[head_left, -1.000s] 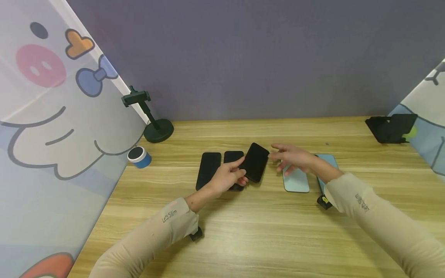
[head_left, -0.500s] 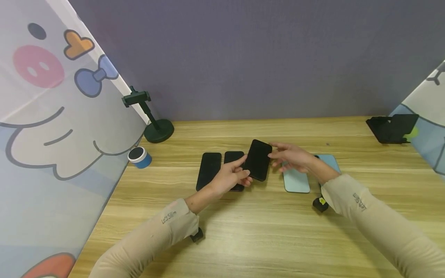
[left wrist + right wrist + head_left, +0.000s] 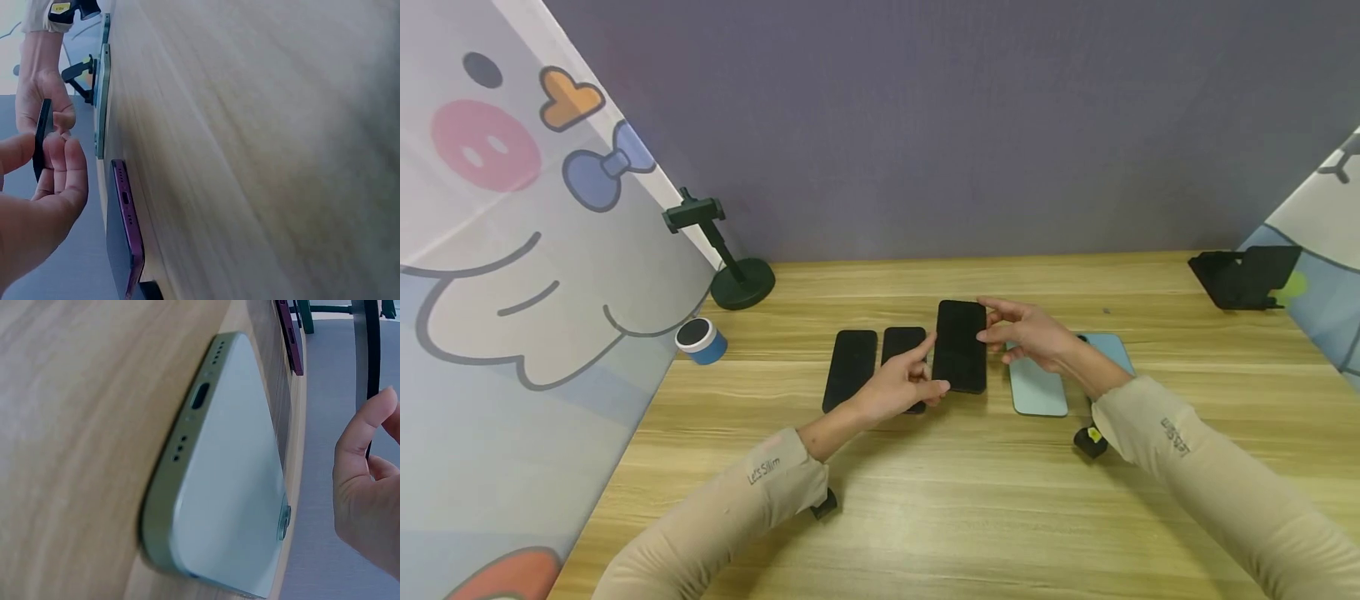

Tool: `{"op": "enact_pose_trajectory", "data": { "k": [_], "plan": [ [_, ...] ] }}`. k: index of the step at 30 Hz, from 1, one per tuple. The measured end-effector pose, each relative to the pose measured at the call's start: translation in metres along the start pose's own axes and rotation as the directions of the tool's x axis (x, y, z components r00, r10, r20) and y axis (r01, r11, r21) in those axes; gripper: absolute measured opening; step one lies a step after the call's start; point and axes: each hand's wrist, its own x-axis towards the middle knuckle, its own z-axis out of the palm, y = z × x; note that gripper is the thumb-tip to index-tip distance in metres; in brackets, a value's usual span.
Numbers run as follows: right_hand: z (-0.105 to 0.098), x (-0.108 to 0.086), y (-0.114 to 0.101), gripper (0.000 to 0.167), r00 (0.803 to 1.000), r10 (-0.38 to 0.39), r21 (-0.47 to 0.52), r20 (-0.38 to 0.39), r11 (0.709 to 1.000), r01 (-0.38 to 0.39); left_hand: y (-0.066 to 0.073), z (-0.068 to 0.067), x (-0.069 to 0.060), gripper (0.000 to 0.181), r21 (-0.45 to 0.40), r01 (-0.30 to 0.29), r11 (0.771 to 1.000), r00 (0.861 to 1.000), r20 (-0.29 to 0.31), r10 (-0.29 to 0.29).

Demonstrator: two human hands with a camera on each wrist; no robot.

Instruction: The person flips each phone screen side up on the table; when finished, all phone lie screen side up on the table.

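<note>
A black phone (image 3: 960, 347), raised above the table, is held upright between both hands, its dark screen facing the head camera. The left hand (image 3: 897, 384) pinches its lower left side, and in the left wrist view the left hand (image 3: 47, 200) has thumb and fingers on either side of the thin phone (image 3: 42, 134). The right hand (image 3: 1028, 335) grips its right edge, thumb in front. Below the left hand lies a second dark phone (image 3: 904, 337), with a purple edge (image 3: 128, 215) in the left wrist view. A pale green phone (image 3: 1039, 392) lies under the right hand.
Another black phone (image 3: 850, 369) lies at the left of the row, a light blue one (image 3: 1108, 350) at the right. A dark green stand (image 3: 742, 283) and a blue jar (image 3: 702, 340) are at the left; a black stand (image 3: 1246, 277) is at the far right.
The held phone has turned from tilted to nearly straight and shifted slightly right. The right hand has moved left and taken hold of its right edge; the left thumb has slid toward its lower edge.
</note>
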Motion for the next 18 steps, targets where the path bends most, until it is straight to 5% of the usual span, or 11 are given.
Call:
{"op": "enact_pose_trajectory", "data": {
  "k": [11, 18],
  "plan": [
    [0.0005, -0.0023, 0.0021, 0.083, 1.000, -0.019, -0.029, 0.000, 0.999, 0.019, -0.0010, 0.0053, -0.0004, 0.102, 0.206, -0.021, 0.978, 1.000, 0.001, 0.022],
    [0.0003, -0.0037, 0.0028, 0.085, 1.000, -0.018, -0.029, 0.012, 0.999, 0.018, -0.0011, 0.0070, 0.0004, 0.103, 0.248, -0.027, 0.968, 1.000, -0.008, 0.030]
  ]
}}
